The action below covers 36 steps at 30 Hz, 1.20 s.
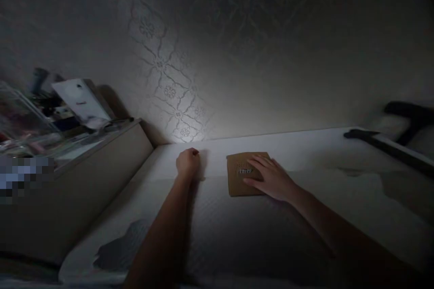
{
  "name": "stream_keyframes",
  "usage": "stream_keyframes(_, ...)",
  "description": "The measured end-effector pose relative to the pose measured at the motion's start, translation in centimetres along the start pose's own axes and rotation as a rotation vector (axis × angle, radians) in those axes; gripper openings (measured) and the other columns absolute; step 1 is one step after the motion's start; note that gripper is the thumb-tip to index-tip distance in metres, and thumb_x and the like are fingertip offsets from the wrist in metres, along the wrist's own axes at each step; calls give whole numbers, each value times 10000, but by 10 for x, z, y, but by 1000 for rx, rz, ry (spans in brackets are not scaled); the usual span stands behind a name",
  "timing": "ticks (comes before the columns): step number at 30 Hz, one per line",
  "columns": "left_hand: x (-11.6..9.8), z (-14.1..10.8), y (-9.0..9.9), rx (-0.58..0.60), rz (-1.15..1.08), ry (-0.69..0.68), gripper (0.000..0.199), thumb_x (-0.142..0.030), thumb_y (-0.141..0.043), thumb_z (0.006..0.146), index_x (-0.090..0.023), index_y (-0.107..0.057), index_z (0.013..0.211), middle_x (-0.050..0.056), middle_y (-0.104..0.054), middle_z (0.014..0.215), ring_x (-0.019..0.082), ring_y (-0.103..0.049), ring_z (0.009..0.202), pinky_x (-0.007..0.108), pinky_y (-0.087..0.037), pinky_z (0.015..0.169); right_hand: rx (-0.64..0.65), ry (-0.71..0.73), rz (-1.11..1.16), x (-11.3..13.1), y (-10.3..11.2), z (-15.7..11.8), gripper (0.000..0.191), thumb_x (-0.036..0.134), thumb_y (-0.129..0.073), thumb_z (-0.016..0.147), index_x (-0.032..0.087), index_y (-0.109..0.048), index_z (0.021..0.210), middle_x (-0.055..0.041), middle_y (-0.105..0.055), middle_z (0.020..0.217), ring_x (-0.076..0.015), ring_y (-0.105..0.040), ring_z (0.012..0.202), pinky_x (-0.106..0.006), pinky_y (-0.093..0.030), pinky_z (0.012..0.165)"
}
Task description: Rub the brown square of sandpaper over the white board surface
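Observation:
A flat brown cardboard packet (240,176) with a small pale label lies on a white mattress (217,230) close to the patterned wall. My right hand (271,177) rests flat on the packet's right part, fingers spread. My left hand (187,163) is closed in a fist, resting on the mattress a little to the left of the packet, not touching it. Both forearms reach out over the mattress in dim light.
A beige headboard or side panel (84,185) runs along the left, with a cluttered shelf (50,117) of boxes and clear containers behind it. A dark bar-shaped object (383,142) lies at the far right edge. Grey patches show on the mattress front left.

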<state>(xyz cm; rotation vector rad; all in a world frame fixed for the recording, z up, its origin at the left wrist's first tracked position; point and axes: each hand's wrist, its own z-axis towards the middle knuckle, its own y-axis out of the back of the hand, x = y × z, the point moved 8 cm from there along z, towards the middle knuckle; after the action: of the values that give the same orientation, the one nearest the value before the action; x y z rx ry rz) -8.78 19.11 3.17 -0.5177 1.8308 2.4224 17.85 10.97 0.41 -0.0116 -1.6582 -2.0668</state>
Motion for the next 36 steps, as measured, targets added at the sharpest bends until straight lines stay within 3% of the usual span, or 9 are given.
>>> stream_keyframes(8, -3, -1, -7, 18, 89, -70, 283, -258, -482, 871, -202, -715, 1020, 105, -677, 1078, 245, -622, 1012, 287, -468, 834, 12, -4, -5, 0, 1, -1, 685, 644, -396, 842, 191, -479, 1349, -100, -403, 1452, -255, -329, 1343, -462, -236, 1105)
stream_keyframes(11, -13, -5, 3, -13, 50, -94, 271, -244, -510, 864, -208, -695, 1059, 98, -640, 1151, 228, -618, 1018, 277, -465, 854, 17, -4, -7, 0, 1, -1, 682, 643, -387, 845, 203, -466, 1360, -97, -394, 1458, -256, -323, 1348, -463, -233, 1105)
stream_keyframes(14, -38, -16, 19, -51, -66, -193, 268, -206, -543, 848, -195, -686, 1074, 92, -619, 1180, 194, -638, 949, 265, -466, 859, 24, -7, -8, -1, 0, 0, 673, 645, -386, 844, 218, -467, 1359, -96, -395, 1457, -267, -326, 1345, -480, -237, 1100)
stream_keyframes(16, -64, -28, 23, 25, -179, -341, 256, -206, -560, 842, -178, -691, 1061, 76, -662, 1097, 169, -649, 869, 246, -472, 825, 28, -6, -7, -1, 0, 0, 670, 643, -393, 842, 219, -471, 1356, -97, -399, 1455, -272, -329, 1343, -483, -237, 1099)
stream_keyframes(19, -101, -56, 12, 297, -316, -558, 213, -197, -572, 825, -161, -719, 976, 37, -716, 925, 140, -647, 752, 204, -473, 724, 23, -7, -10, 1, 1, 1, 662, 635, -393, 845, 225, -466, 1359, -91, -396, 1457, -269, -323, 1346, -479, -229, 1103)
stream_keyframes(22, -117, -77, -1, 469, -333, -633, 202, -227, -605, 793, -145, -734, 924, 33, -723, 823, 149, -640, 704, 196, -457, 632, 27, -3, -7, 2, 1, 1, 648, 624, -404, 847, 233, -468, 1359, -85, -389, 1463, -266, -319, 1348, -474, -224, 1105)
stream_keyframes(24, -120, -84, -9, 516, -304, -660, 201, -241, -608, 782, -152, -740, 905, 32, -724, 803, 156, -637, 703, 201, -451, 618, 34, -1, -3, 2, 1, 1, 650, 621, -412, 846, 227, -466, 1361, -86, -389, 1463, -266, -321, 1347, -470, -224, 1106)
stream_keyframes(36, -120, -78, -8, 408, -291, -640, 136, -204, -578, 789, -161, -693, 847, 18, -699, 762, 146, -622, 694, 213, -453, 638, 19, 6, 7, 2, 1, 1, 654, 618, -403, 851, 225, -455, 1371, -94, -397, 1457, -272, -324, 1346, -482, -227, 1106)
